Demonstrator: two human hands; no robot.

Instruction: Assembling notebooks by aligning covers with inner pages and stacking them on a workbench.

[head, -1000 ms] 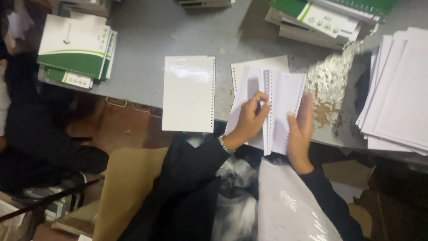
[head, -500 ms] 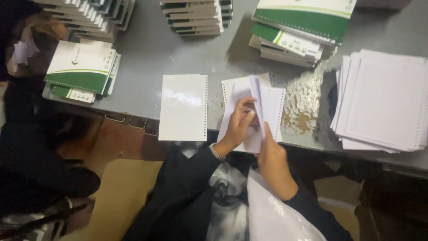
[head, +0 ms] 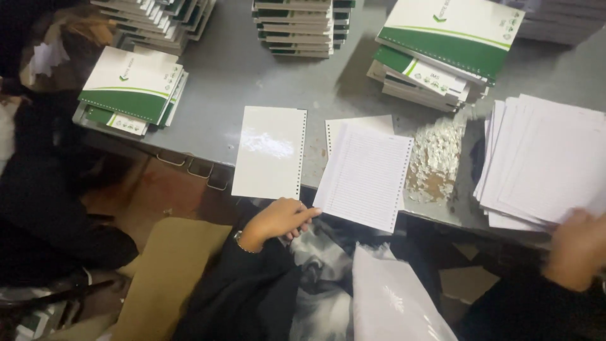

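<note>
My left hand (head: 279, 221) hovers below the table edge, fingers loosely curled, its fingertips close to the near corner of a punched stack of lined pages (head: 366, 177) lying flat. It holds nothing. My right hand (head: 577, 246) is blurred at the far right, resting at the near edge of a fanned pile of white sheets (head: 546, 167). Whether it grips a sheet I cannot tell. A blank white punched card (head: 267, 151) lies left of the lined pages.
A heap of white paper punchings (head: 435, 158) sits between the lined pages and the white sheets. Stacks of green-and-white spiral notebooks (head: 132, 88) (head: 445, 44) (head: 300, 25) stand on the grey table (head: 252, 69). A white plastic bag (head: 391, 297) lies in my lap.
Both hands have let go of the lined pages, which now lie flat. My left hand dropped below the table edge; my right hand swung far right to the white sheets.
</note>
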